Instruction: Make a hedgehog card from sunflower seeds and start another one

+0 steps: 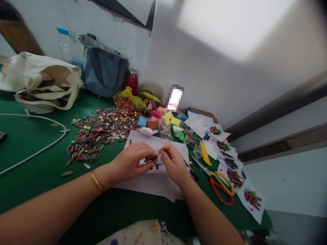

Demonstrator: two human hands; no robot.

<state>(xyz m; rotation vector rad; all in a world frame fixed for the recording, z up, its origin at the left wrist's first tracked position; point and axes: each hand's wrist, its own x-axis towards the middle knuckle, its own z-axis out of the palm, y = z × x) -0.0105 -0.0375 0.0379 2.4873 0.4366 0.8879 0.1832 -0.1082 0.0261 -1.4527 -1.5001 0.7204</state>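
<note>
Over white paper sheets (150,182), both hands meet at a small craft piece made of sunflower seeds (151,159) with purple bits at its lower edge. My left hand (133,160), a gold bangle at its wrist, curls around this piece, thumb below and fingers above. My right hand (173,162) is closed in a pinch at the piece's right side. A pale, translucent bit shows at its fingertips, too small to name. The fingers partly hide the piece. Scissors (213,178) with red and yellow handles lie right of my right hand.
Loose sunflower seeds (109,127) with coloured ones spread at the left. Clay blocks (153,124), a yellow cutter (205,153) and a lit phone (175,98) are beyond the hands. Seed pieces on paper cards (251,200) line the right edge. A white cable (55,139) crosses the left.
</note>
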